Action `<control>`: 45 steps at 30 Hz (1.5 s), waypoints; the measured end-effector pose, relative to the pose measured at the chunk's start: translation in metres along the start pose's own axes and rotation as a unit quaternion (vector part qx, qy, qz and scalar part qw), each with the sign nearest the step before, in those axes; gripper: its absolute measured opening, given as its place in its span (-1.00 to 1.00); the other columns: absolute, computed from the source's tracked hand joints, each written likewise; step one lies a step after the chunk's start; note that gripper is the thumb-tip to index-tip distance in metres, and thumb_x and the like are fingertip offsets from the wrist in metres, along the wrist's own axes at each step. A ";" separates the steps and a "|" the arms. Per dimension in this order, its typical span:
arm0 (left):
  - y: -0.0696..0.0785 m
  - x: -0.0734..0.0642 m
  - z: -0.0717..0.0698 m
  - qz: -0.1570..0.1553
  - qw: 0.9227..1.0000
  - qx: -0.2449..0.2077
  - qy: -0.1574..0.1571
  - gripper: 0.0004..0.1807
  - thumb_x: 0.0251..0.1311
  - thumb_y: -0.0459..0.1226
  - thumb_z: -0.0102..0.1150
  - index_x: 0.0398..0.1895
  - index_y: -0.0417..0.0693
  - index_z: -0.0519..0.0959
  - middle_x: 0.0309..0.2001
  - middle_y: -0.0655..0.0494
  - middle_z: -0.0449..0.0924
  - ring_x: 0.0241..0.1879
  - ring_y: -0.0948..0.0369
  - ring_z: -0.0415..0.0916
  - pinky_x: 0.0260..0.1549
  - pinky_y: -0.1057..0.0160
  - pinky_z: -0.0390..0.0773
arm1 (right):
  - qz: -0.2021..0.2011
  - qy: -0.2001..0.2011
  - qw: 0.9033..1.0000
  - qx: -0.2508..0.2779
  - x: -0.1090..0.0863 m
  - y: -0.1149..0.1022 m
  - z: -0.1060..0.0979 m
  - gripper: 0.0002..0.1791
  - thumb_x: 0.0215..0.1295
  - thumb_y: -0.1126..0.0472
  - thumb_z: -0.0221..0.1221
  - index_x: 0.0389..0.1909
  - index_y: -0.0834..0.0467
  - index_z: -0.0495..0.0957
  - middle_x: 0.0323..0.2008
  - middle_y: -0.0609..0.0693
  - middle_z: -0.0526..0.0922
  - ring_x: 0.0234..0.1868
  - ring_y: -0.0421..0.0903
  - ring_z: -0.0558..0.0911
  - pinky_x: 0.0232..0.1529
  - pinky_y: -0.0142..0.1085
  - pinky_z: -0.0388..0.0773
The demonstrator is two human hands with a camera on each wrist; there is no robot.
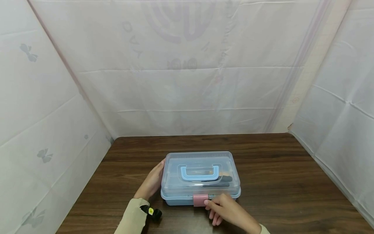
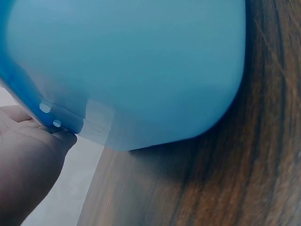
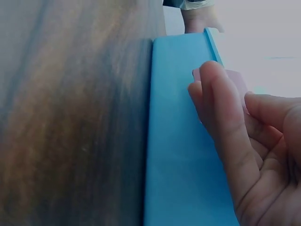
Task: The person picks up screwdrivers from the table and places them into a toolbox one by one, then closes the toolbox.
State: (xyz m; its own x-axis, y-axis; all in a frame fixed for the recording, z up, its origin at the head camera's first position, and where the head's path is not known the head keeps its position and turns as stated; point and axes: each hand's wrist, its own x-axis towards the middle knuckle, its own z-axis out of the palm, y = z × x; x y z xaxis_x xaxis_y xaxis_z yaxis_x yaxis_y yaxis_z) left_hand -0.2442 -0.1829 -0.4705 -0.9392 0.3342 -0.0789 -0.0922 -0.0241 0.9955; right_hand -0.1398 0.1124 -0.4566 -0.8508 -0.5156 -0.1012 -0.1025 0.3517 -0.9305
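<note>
On the table stands a toolbox-style storage box (image 1: 175, 191) with a light-blue base, a clear lid (image 1: 187, 159) and a blue handle (image 1: 200, 177) lying folded down. The lid is down on the base. Through it show dark and tan items, too blurred to name. My left hand (image 1: 154, 180) rests along the box's left side; its fingers reach the rim in the left wrist view. At the front, my right hand (image 1: 225, 209) pinches the edge of the pink latch (image 1: 200, 200) with thumb and finger. In the right wrist view, the fingers partly hide that latch (image 3: 237, 82).
The dark wooden table (image 1: 271, 175) extends on both sides of the box. White printed sheeting (image 1: 187, 97) hangs behind it and along both sides. A black strap with a small device (image 1: 155, 213) sits at the left wrist.
</note>
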 end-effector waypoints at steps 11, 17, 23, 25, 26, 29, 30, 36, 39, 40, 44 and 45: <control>0.001 -0.001 -0.001 0.000 1.000 0.000 0.003 -0.20 0.43 0.18 -0.39 0.52 -0.15 -0.08 0.55 -0.08 -0.18 0.54 -0.01 -0.33 0.46 -0.09 -0.23 | 0.027 -0.031 0.996 0.077 0.003 0.013 0.007 -0.57 0.40 0.04 0.07 -0.27 0.36 0.68 -0.36 0.19 0.73 -0.52 -0.14 0.69 -0.50 -0.34 0.66; 0.001 0.000 -0.001 0.004 1.000 -0.003 -0.006 -0.21 0.44 0.16 -0.39 0.52 -0.17 -0.09 0.55 -0.08 -0.19 0.54 0.00 -0.35 0.46 -0.08 -0.25 | 0.011 -0.027 0.999 0.025 0.008 0.018 0.015 -0.60 0.40 0.05 0.07 -0.19 0.32 0.68 -0.41 0.12 0.74 -0.45 -0.16 0.70 -0.44 -0.38 0.66; 0.000 -0.001 -0.004 0.006 1.000 -0.006 -0.009 -0.22 0.45 0.15 -0.38 0.51 -0.16 -0.08 0.55 -0.08 -0.17 0.54 0.01 -0.33 0.46 -0.08 -0.24 | -0.012 -0.027 0.999 -0.027 0.012 0.019 0.017 -0.60 0.42 0.04 0.03 -0.32 0.26 0.68 -0.53 -0.01 0.70 -0.54 -0.28 0.64 -0.48 -0.44 0.61; 0.000 -0.001 -0.004 0.006 1.000 -0.007 -0.009 -0.25 0.46 0.13 -0.38 0.51 -0.16 -0.06 0.54 -0.07 -0.15 0.54 0.02 -0.32 0.46 -0.08 -0.23 | -0.019 -0.030 0.999 -0.035 0.013 0.020 0.017 -0.61 0.44 0.05 0.01 -0.37 0.24 0.66 -0.56 -0.05 0.68 -0.57 -0.31 0.61 -0.50 -0.44 0.59; 0.000 -0.002 -0.004 0.006 1.000 -0.008 -0.010 -0.25 0.46 0.12 -0.38 0.51 -0.16 -0.06 0.54 -0.07 -0.15 0.54 0.02 -0.31 0.46 -0.08 -0.22 | -0.022 -0.031 0.999 -0.038 0.013 0.020 0.017 -0.61 0.44 0.06 0.00 -0.39 0.23 0.65 -0.57 -0.06 0.66 -0.58 -0.32 0.60 -0.51 -0.44 0.58; -0.001 -0.002 -0.005 0.008 1.000 -0.008 -0.015 -0.27 0.47 0.11 -0.39 0.51 -0.16 -0.04 0.54 -0.08 -0.12 0.53 0.01 -0.29 0.46 -0.09 -0.21 | -0.028 -0.039 0.998 -0.033 0.013 0.021 0.016 -0.63 0.46 0.09 -0.03 -0.37 0.22 0.63 -0.55 -0.08 0.64 -0.59 -0.33 0.58 -0.53 -0.44 0.57; -0.001 -0.002 -0.005 0.008 1.000 -0.010 -0.016 -0.28 0.47 0.11 -0.39 0.51 -0.15 -0.03 0.54 -0.07 -0.11 0.53 0.02 -0.28 0.46 -0.08 -0.21 | -0.030 -0.041 0.998 -0.030 0.013 0.022 0.016 -0.64 0.47 0.10 -0.03 -0.36 0.22 0.63 -0.54 -0.08 0.63 -0.59 -0.34 0.58 -0.54 -0.43 0.57; 0.000 -0.002 -0.005 0.010 1.000 -0.007 -0.019 -0.27 0.47 0.11 -0.40 0.51 -0.17 -0.06 0.54 -0.07 -0.14 0.54 0.02 -0.31 0.46 -0.09 -0.24 | -0.023 -0.046 0.998 -0.030 0.012 0.021 0.014 -0.59 0.47 0.03 -0.04 -0.34 0.21 0.64 -0.58 -0.11 0.62 -0.62 -0.34 0.57 -0.57 -0.42 0.56; 0.000 -0.001 -0.005 0.005 1.000 -0.006 -0.015 -0.27 0.47 0.10 -0.38 0.51 -0.17 -0.06 0.54 -0.08 -0.15 0.54 0.01 -0.32 0.46 -0.09 -0.24 | -0.016 -0.047 0.998 -0.029 0.012 0.021 0.013 -0.58 0.47 0.01 -0.04 -0.34 0.21 0.65 -0.59 -0.14 0.60 -0.64 -0.34 0.55 -0.59 -0.42 0.55; 0.001 -0.001 -0.005 0.005 1.000 -0.004 -0.016 -0.26 0.47 0.10 -0.37 0.51 -0.18 -0.07 0.54 -0.09 -0.16 0.53 -0.01 -0.33 0.46 -0.10 -0.25 | -0.016 -0.048 0.998 -0.029 0.012 0.021 0.013 -0.58 0.47 0.01 -0.04 -0.34 0.21 0.65 -0.59 -0.14 0.60 -0.64 -0.34 0.55 -0.59 -0.42 0.55; 0.001 0.001 -0.003 -0.001 1.000 0.002 -0.007 -0.28 0.47 0.09 -0.35 0.51 -0.16 -0.05 0.54 -0.09 -0.14 0.53 -0.01 -0.32 0.46 -0.11 -0.25 | -0.022 -0.052 0.998 -0.028 0.012 0.022 0.013 -0.62 0.46 0.04 -0.02 -0.35 0.20 0.64 -0.59 -0.13 0.58 -0.63 -0.35 0.54 -0.60 -0.43 0.54; 0.001 0.002 -0.002 -0.003 1.000 0.003 -0.004 -0.28 0.48 0.08 -0.36 0.51 -0.16 -0.05 0.54 -0.09 -0.14 0.53 -0.02 -0.32 0.45 -0.11 -0.25 | -0.027 -0.056 0.998 -0.031 0.012 0.022 0.013 -0.63 0.45 0.04 -0.01 -0.36 0.20 0.63 -0.58 -0.13 0.59 -0.62 -0.36 0.54 -0.59 -0.43 0.54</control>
State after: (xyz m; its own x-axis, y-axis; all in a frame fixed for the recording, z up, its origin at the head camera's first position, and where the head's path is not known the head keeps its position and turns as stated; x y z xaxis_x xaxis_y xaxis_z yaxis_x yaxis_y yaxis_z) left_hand -0.2467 -0.1847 -0.4699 -0.9359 0.3419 -0.0844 -0.0955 -0.0158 0.9953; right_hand -0.1457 0.1042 -0.4830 -0.7811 -0.6176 -0.0926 -0.1820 0.3670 -0.9122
